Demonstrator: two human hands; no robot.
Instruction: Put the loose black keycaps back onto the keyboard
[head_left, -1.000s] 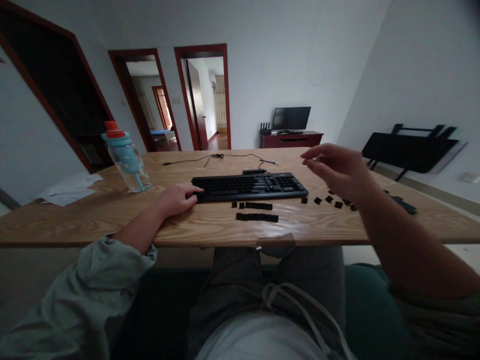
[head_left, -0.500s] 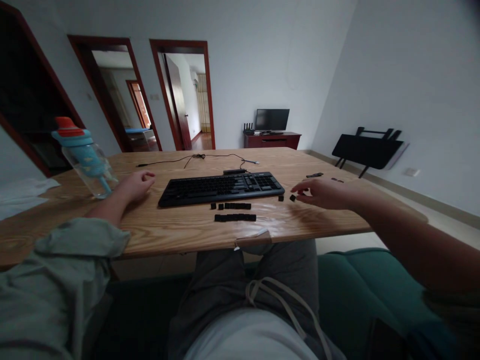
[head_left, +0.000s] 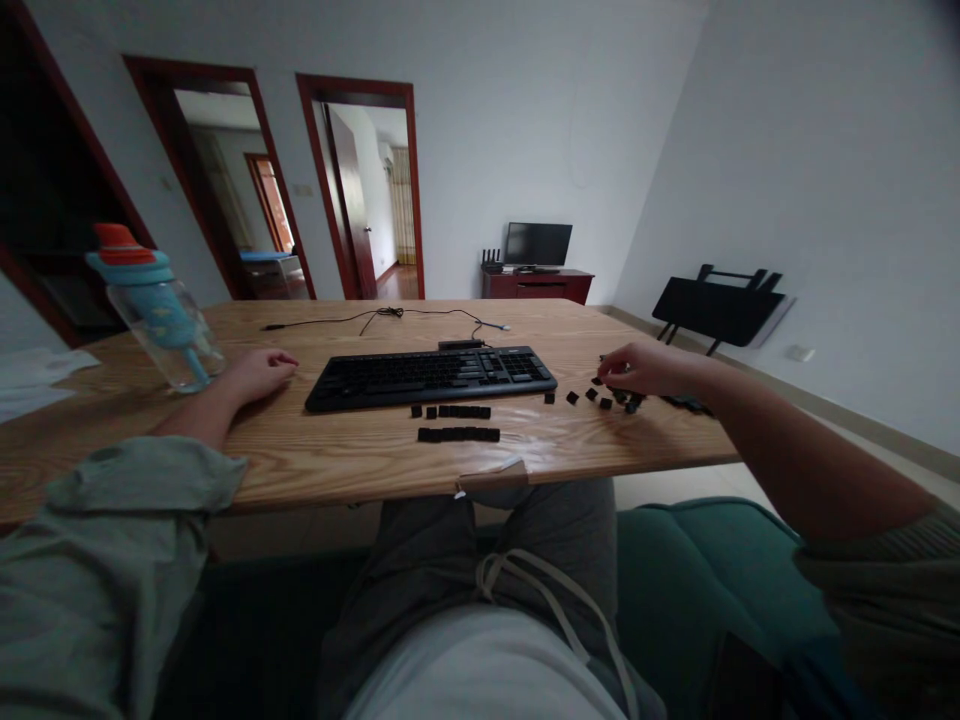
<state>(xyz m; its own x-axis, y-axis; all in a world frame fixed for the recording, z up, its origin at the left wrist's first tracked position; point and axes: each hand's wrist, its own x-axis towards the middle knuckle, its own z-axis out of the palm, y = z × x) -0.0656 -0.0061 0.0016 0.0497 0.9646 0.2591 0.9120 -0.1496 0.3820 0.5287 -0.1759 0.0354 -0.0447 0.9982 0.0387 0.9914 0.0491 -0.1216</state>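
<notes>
A black keyboard lies on the wooden table in front of me. My left hand rests on the table left of it, fingers loosely bent and holding nothing. To the right of the keyboard, my right hand hovers low over scattered black keycaps, fingertips drawn together at a small dark keycap. Part of the scatter is hidden beneath that hand. In front of the keyboard, keycaps stand in two rows, a far row and a near row. A single keycap sits near the keyboard's right corner.
A clear bottle with a blue and red lid stands beyond my left forearm, near white tissue. A thin cable runs behind the keyboard. Brown tape covers part of the table's front edge.
My right hand has shifted right, away from the keyboard, to over the scattered keycaps, uncovering several of them. My left hand stays resting on the table. The view has shifted slightly.
</notes>
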